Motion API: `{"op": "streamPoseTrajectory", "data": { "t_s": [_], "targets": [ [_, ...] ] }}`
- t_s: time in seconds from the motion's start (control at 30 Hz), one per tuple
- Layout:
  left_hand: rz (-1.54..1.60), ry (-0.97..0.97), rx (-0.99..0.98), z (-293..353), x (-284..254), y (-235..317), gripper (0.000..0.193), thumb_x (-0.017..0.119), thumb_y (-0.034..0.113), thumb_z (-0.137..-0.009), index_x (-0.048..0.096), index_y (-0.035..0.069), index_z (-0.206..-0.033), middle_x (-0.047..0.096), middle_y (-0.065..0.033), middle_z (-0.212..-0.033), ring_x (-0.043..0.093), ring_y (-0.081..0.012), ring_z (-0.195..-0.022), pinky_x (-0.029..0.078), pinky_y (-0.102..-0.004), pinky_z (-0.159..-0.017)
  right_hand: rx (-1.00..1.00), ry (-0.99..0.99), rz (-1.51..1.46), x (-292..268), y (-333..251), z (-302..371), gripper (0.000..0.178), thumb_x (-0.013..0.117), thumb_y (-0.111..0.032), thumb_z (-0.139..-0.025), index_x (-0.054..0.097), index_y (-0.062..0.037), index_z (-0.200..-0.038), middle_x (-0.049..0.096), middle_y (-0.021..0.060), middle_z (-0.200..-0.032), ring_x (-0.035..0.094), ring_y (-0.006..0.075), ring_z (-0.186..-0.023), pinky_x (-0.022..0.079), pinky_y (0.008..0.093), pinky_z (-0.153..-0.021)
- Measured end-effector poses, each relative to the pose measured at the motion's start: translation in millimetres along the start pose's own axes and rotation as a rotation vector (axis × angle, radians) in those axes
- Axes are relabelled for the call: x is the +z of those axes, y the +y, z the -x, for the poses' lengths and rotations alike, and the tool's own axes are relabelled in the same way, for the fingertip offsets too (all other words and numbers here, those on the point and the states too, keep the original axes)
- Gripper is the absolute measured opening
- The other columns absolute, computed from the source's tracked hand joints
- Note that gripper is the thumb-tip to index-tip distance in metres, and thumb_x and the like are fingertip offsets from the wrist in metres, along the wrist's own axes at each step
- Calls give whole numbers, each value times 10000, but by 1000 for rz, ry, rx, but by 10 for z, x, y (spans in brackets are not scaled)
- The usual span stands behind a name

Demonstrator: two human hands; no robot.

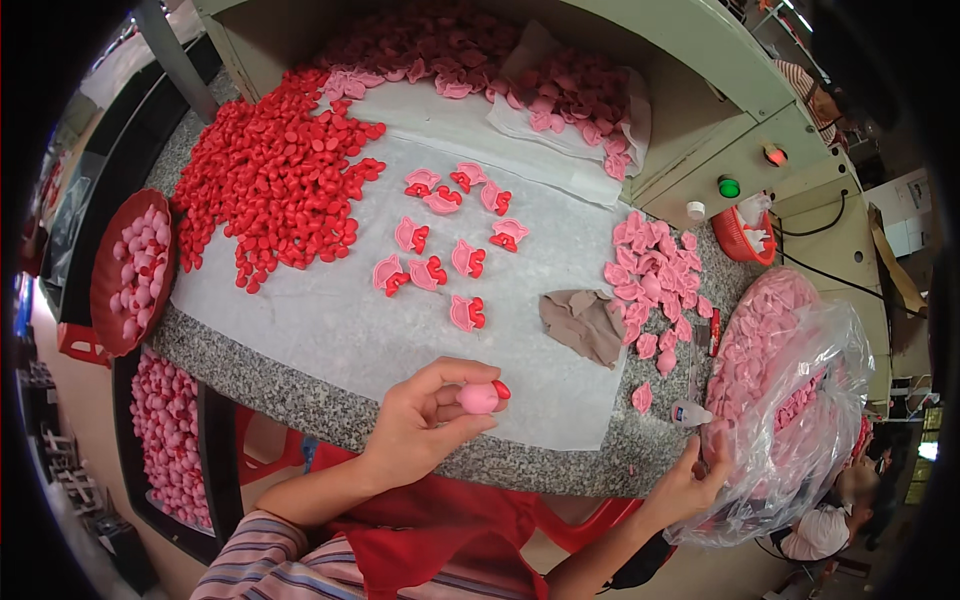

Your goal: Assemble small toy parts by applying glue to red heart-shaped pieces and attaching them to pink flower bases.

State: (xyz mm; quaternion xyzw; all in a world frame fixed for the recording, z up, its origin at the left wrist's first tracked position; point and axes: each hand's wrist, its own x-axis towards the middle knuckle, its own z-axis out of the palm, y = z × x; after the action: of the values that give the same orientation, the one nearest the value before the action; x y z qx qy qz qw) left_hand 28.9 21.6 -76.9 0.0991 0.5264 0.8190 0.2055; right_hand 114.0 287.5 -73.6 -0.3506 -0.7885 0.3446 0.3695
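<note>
My left hand (425, 415), over the front edge of the white sheet, pinches a small rounded pink piece (478, 399) with a red part on its right end. My right hand (690, 485) is at the table's right front edge, beside a clear plastic bag. Its fingers are apart and I see nothing in them. Just beyond its fingertips lies a small clear squeeze bottle (690, 413). Several pink shell-like pieces with red parts attached (467, 258) are spread on the white paper sheet (330, 310). A grey-brown cloth (585, 325) lies to their right.
A large heap of red pieces (290, 170) covers the far left. Loose pink shells (650, 265) lie at right, near a bagged pink pile (760, 340). A red basin (105, 270) of pink pieces stands left, above a filled black crate (170, 440). A machine housing (740, 150) borders the back.
</note>
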Motion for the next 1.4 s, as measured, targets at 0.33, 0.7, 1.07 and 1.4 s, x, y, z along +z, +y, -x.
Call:
{"op": "streamPoseTrajectory", "data": {
  "t_s": [0.33, 0.7, 1.07, 1.4],
  "targets": [
    [-5, 0, -37, 71, -15, -19, 380, 542, -120, -777, 453, -24, -1134, 499, -130, -1154, 565, -232, -1011, 481, -285, -843, -464, -537, 182, 1116, -529, 171, 125, 601, -12, -763, 610, -29, -887, 572, 66, -789, 539, 134, -636, 421, 241, -566],
    [-41, -36, -25, 76, -103, -56, 347, 539, -88, -798, 475, -47, -1137, 550, -148, -1115, 561, -199, -1005, 484, -276, -829, -335, -688, -220, 773, -1060, 721, 83, 651, 7, -710, 614, -6, -783, 553, 61, -744, 499, 96, -553, 392, 202, -506],
    [153, -97, -214, 73, -102, 4, 448, 556, -77, -794, 447, -14, -1224, 530, -135, -1164, 550, -159, -997, 474, -268, -841, -194, -1045, -519, 725, -822, 588, 252, 642, 57, -646, 652, -55, -872, 510, 125, -1131, 519, 232, -1023, 441, 355, -845],
    [-3, -118, -202, 93, -101, 112, 440, 561, -70, -795, 464, -3, -1219, 575, -107, -1085, 562, -132, -946, 479, -249, -807, 50, -1143, -843, 784, -735, 694, 241, 586, 133, -682, 617, -1, -881, 457, 123, -1134, 524, 205, -1010, 486, 300, -829]
  ]
}}
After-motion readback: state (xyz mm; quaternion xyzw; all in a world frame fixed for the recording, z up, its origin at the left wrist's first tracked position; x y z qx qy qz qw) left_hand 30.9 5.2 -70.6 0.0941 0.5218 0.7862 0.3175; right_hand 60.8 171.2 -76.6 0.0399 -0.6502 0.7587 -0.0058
